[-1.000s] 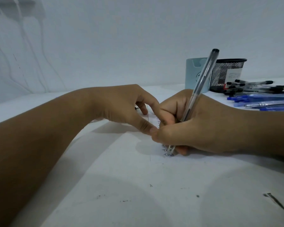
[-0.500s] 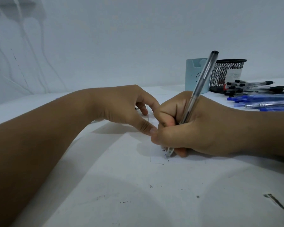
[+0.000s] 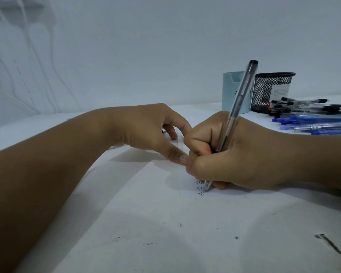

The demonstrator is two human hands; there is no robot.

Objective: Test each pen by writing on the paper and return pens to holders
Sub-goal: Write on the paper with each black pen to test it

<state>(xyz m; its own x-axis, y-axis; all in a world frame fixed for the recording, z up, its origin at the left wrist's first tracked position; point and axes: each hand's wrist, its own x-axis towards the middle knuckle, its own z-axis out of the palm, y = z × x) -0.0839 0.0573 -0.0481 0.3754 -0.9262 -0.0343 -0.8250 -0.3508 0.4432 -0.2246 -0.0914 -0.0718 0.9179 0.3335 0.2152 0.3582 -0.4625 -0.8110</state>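
Observation:
My right hand (image 3: 238, 154) grips a clear pen with a black end (image 3: 241, 91), its tip down on the white paper (image 3: 215, 198) beside a few short written lines. My left hand (image 3: 146, 131) rests on the paper's left part, thumb and fingertips pressing it down; the thumb touches my right hand. A small dark pen end shows under its fingers. At the back right stand a light blue holder (image 3: 230, 89) and a black mesh holder (image 3: 272, 89). Loose black pens (image 3: 307, 107) and blue pens (image 3: 313, 123) lie in front of the holders.
The white table (image 3: 165, 243) carries small ink marks near the front, with a dark streak (image 3: 331, 244) at the lower right. A pale wall rises behind the table, with white cables (image 3: 28, 56) hanging at the left.
The pen tip has shifted a little on the paper and one more short written line shows. My left hand has stayed where it was.

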